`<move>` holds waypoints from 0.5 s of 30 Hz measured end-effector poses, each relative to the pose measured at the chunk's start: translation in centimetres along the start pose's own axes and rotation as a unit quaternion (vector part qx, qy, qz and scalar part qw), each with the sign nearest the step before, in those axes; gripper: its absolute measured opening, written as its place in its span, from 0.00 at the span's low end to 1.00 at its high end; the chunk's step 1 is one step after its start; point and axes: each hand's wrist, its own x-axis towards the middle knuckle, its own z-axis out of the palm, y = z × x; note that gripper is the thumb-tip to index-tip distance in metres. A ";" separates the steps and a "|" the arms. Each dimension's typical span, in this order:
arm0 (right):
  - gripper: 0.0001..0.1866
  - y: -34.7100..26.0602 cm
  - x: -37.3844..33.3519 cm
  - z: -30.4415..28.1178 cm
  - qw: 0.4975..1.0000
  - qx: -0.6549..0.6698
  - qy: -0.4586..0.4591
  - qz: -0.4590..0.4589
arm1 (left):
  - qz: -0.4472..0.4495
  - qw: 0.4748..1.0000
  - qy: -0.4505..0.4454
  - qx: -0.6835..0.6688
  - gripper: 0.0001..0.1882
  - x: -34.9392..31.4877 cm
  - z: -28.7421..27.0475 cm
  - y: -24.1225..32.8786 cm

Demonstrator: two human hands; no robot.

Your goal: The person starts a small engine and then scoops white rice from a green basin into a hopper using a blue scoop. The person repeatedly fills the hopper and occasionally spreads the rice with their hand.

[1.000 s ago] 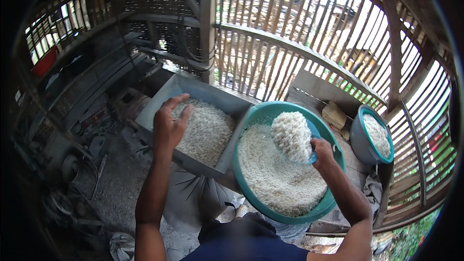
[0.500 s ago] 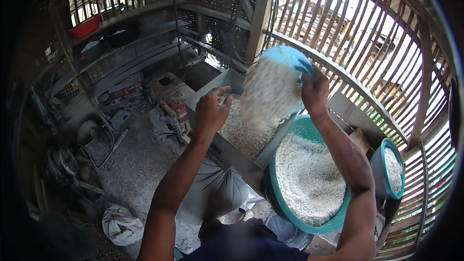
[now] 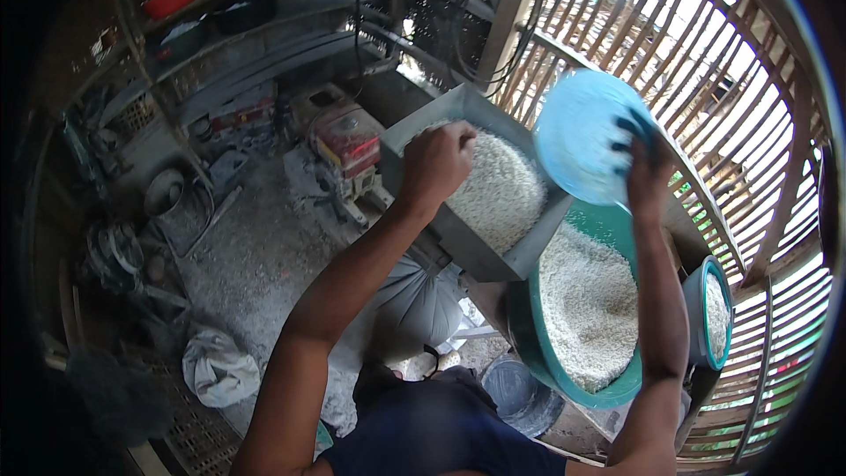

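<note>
My right hand [image 3: 648,167] grips a light-blue plastic basin [image 3: 577,137] by its edge, tipped up and blurred by motion. No grain pours from it. Off its left side, a grey metal hopper [image 3: 551,220] holds a heap of white rice-like grain [image 3: 498,181]. Over the hopper's near-left part is my left hand [image 3: 438,159], its fingers curled in; anything inside them is hidden. Below the blue basin stands a big green tub [image 3: 527,335], partly filled with similar white grain [image 3: 586,308].
A smaller rimmed bucket [image 3: 694,317] of grain stands at the right by the slatted wall [image 3: 767,211]. A red engine [image 3: 348,137] sits left of the hopper. Beneath the hopper hangs a tied grey sack [image 3: 414,304]. A dark basin [image 3: 520,397] rests by my feet.
The falling grain has left the blue basin, which has swung right, away from the hopper. The hopper's heap is fuller. My left hand's fingers have curled in over the grain.
</note>
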 end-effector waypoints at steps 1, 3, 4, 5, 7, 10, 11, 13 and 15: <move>0.19 0.2 -1.0 -2.3 0.999 -0.032 0.015 0.032 | 0.013 1.000 0.013 0.021 0.07 0.1 0.0 0.2; 0.21 1.1 -3.6 -6.5 0.994 -0.082 0.024 0.075 | 0.024 0.998 0.013 0.052 0.04 0.6 -0.2 0.4; 0.21 1.9 -5.3 -8.4 0.987 -0.104 0.033 0.117 | 0.021 0.998 -0.003 0.059 0.04 0.8 -0.2 0.5; 0.21 3.0 -7.3 -9.8 0.976 -0.152 0.023 0.156 | 0.019 0.997 -0.021 0.067 0.03 0.9 -0.3 0.5; 0.20 5.6 -11.1 -12.3 0.964 -0.194 0.022 0.180 | 0.030 0.997 -0.013 0.069 0.03 1.0 -0.3 0.5; 0.18 10.7 -16.1 -14.5 0.899 -0.363 0.017 0.245 | 0.038 0.994 -0.071 0.070 0.14 1.3 0.1 1.0; 0.18 12.3 -17.4 -15.4 0.904 -0.378 0.018 0.202 | 0.059 0.993 -0.061 0.085 0.19 1.4 0.4 1.4; 0.18 15.8 -18.5 -16.7 0.889 -0.428 0.041 0.159 | 0.079 0.988 -0.032 0.129 0.14 1.5 0.6 2.0; 0.18 18.6 -18.6 -16.9 0.889 -0.424 0.060 0.161 | 0.046 0.988 -0.039 0.143 0.10 1.5 0.7 2.7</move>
